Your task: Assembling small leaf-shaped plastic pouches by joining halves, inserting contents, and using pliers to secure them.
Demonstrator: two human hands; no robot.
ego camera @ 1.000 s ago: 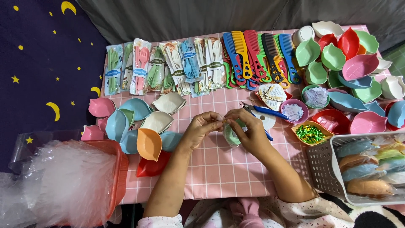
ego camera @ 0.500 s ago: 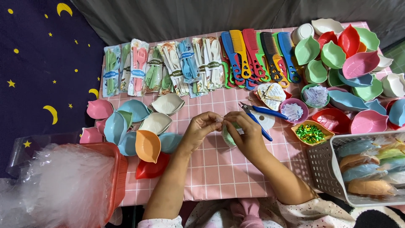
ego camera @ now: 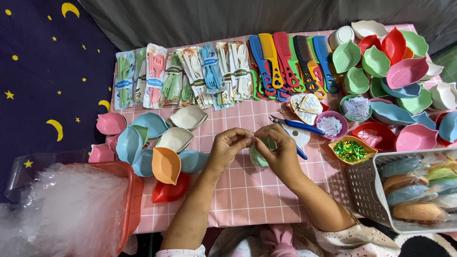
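Note:
My left hand [ego camera: 227, 148] and my right hand [ego camera: 277, 152] meet over the middle of the pink checked tablecloth [ego camera: 247, 195]. Their fingertips pinch together at the top of a small pale green leaf-shaped dish in clear wrap [ego camera: 259, 154]. My right palm cups the dish from the right; much of it is hidden behind my fingers. Blue-handled pliers [ego camera: 297, 127] lie just beyond my right hand, over a white round piece.
Leaf dishes in pastel colours [ego camera: 152, 147] lie at left, more at the far right [ego camera: 390, 66]. Packed cutlery sets [ego camera: 185, 78] and combs [ego camera: 290, 59] line the back. A grey basket [ego camera: 366, 190] holds wrapped dishes; a red basket [ego camera: 133, 200] holds clear plastic. Small bowls of ties [ego camera: 350, 150] sit at right.
Both hands have stayed over the same spot; the fingers have shifted slightly at the top of the wrapped dish.

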